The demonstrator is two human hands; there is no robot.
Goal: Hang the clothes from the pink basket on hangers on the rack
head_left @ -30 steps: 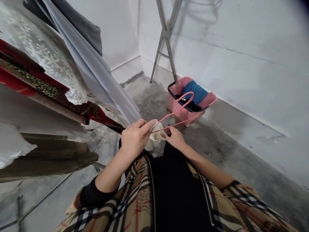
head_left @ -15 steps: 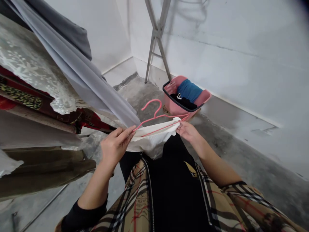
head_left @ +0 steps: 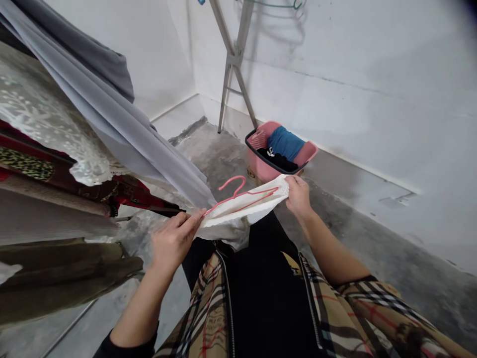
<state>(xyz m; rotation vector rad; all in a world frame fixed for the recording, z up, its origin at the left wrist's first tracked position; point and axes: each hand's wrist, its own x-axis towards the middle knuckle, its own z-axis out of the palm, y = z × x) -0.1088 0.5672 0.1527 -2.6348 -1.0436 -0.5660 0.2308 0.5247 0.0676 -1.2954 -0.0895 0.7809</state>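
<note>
A pink wire hanger [head_left: 238, 191] lies across a white cloth [head_left: 238, 214] stretched between my hands in front of my chest. My left hand [head_left: 173, 241] pinches the cloth's left end together with the hanger's left corner. My right hand [head_left: 297, 195] is closed on the cloth's right end at the hanger's other corner. The hook of the hanger points away from me, toward the floor ahead.
A pink laundry basket [head_left: 261, 166] with blue and black clothes stands by the wall ahead. A grey metal rack leg [head_left: 233, 64] rises behind it. Hung fabrics, grey sheet [head_left: 112, 124], white lace [head_left: 48, 129] and red cloth [head_left: 137, 191], crowd the left side. Concrete floor lies to the right.
The white cloth came up onto the hanger and my hands moved apart, stretching it along the hanger's bar. The hanger's hook swung left and lower.
</note>
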